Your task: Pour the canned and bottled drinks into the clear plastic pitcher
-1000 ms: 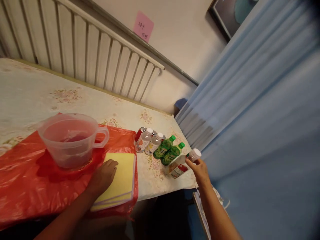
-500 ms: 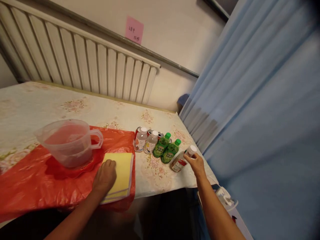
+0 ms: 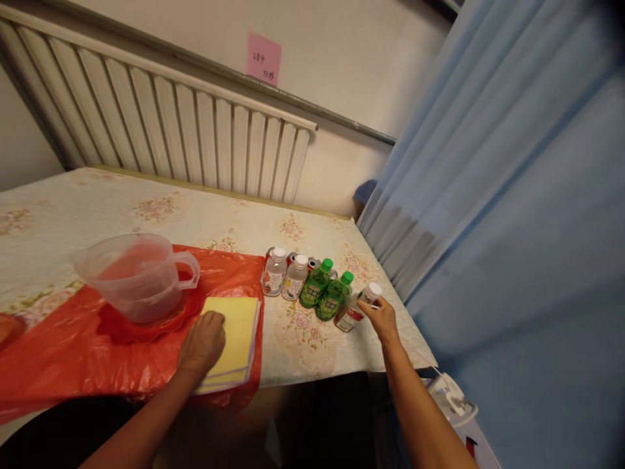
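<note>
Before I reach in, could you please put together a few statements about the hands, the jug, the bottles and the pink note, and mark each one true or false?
1. The right hand grips the red-labelled bottle near its top. True.
2. The left hand rests on the yellow stack. True.
3. The handle of the translucent jug is on the side towards the bottles. True.
4. The jug is being lifted by the left hand. False: neither hand touches it.
5. Every bottle has a white cap. False: the two green bottles have green caps.
6. The note lies on the table. False: the pink note is on the wall.
</note>
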`<state>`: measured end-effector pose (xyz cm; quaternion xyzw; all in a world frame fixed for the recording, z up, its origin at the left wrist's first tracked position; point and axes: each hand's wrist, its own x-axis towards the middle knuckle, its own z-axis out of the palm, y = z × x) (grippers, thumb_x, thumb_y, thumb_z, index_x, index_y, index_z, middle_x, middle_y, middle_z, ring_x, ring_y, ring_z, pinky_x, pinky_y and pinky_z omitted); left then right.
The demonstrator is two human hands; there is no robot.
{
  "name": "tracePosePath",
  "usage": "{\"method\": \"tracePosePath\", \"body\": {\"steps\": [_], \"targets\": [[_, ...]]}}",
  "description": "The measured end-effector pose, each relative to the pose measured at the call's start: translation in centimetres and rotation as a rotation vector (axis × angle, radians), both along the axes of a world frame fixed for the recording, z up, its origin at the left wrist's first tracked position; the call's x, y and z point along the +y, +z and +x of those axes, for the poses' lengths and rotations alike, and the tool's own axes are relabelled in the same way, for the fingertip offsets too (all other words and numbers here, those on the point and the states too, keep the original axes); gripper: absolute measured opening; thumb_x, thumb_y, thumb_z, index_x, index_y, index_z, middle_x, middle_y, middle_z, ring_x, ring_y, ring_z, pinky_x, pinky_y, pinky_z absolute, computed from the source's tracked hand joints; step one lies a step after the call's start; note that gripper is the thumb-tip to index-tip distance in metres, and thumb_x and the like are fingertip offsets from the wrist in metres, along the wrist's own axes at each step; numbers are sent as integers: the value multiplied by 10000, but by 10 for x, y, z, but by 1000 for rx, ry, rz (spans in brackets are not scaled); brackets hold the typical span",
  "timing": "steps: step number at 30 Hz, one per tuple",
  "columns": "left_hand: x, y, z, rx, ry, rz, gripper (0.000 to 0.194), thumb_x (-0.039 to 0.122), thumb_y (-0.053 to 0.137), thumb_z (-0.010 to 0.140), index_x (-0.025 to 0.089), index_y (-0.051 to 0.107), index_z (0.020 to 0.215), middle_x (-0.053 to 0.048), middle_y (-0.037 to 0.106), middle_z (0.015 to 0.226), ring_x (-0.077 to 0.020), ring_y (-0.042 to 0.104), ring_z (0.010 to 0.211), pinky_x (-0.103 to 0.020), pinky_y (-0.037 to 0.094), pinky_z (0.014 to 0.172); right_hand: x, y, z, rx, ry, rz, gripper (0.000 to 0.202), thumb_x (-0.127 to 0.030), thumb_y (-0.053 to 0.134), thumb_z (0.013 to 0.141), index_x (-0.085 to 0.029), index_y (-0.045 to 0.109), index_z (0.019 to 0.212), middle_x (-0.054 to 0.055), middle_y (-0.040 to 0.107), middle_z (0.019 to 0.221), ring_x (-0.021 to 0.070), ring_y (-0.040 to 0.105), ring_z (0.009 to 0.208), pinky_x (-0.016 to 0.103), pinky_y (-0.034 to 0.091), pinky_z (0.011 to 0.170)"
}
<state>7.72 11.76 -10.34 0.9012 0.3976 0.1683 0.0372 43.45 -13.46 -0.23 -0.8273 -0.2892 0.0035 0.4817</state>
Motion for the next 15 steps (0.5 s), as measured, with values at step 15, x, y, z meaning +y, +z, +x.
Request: {"method": "tracePosePath", "body": {"steps": [15], "targets": [[1,-4,-1,-4,-1,47,179,134,401,870,173,567,924,-98,604,949,-250,571,937,-356,421,857,2,-18,7,30,48,52,437,-465,697,645,-141,708,938,89,733,869,244,657,772,353,507,717]]}}
